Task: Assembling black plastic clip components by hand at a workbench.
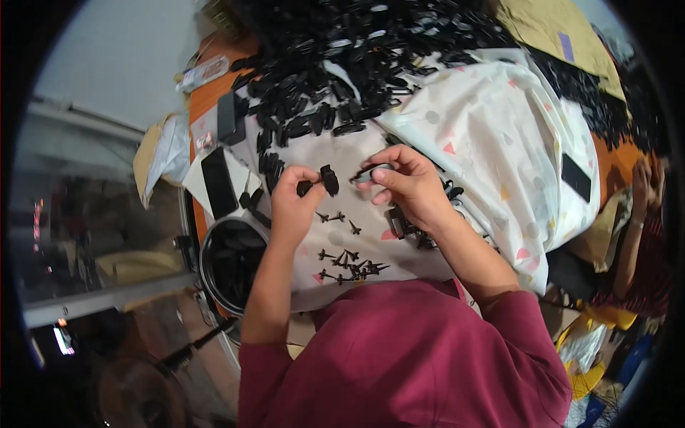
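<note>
Over the middle of the cloth, my left hand (295, 196) pinches a small black plastic part (329, 180) between thumb and fingers. To its right, my right hand (408, 182) grips an oblong piece (372, 173), dark with a greyish face, its tip pointing left. The two parts are apart. Below my hands lie several small black pin-like pieces (351, 267) with crossed heads, and a few more (354, 227) sit higher up. Near my right wrist is a small group of black rectangular parts (405, 225). What kind of parts these are is too small to tell.
A large heap of black parts (314, 78) covers the far side. A black round bin (239, 260) stands left of my forearm, near a dark phone (218, 183). Bunched patterned cloth (492, 135) with another phone (576, 177) lies right. Another person's arm (635, 221) shows far right.
</note>
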### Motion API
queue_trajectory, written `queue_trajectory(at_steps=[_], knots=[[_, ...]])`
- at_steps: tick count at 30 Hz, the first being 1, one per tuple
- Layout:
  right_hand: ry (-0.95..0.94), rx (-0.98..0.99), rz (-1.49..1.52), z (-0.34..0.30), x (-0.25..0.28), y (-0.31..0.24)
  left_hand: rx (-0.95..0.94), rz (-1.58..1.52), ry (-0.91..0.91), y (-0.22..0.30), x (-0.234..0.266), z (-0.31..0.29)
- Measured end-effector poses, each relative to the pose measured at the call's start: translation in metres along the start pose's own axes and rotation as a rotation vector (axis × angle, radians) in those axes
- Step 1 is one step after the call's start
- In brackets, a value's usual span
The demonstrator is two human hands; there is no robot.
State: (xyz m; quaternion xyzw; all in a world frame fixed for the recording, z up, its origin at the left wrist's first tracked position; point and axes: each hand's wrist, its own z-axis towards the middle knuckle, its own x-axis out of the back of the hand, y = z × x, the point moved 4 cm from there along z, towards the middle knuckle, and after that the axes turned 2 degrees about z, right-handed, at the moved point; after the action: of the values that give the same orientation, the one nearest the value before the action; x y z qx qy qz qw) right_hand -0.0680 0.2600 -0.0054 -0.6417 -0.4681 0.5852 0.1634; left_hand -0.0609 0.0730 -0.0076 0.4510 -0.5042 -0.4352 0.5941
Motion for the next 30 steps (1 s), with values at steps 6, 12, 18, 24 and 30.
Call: queue_trajectory(at_steps=[6, 12, 18, 24, 30], knots=[[-0.130, 0.193, -0.217, -0.013, -0.010, -0.003, 0.262, -0.573, -0.113, 0.020, -0.024, -0.019], [-0.022, 0.544, -0.601, -0.030, -0.011, -0.021, 0.073, -0.380, -0.124, 0.034, -0.034, -0.020], [-0.209, 0.812, -1.076, -0.039, -0.020, -0.042, -0.053, -0.109, -0.195, 0.037, -0.030, -0.025], [-0.218, 0.710, -1.142, -0.041, -0.019, -0.029, -0.344, 0.118, -0.113, 0.038, -0.036, -0.028], [-0.018, 0.875, -1.142, -0.042, -0.023, -0.016, 0.097, -0.343, -0.103, 0.018, -0.054, -0.041]])
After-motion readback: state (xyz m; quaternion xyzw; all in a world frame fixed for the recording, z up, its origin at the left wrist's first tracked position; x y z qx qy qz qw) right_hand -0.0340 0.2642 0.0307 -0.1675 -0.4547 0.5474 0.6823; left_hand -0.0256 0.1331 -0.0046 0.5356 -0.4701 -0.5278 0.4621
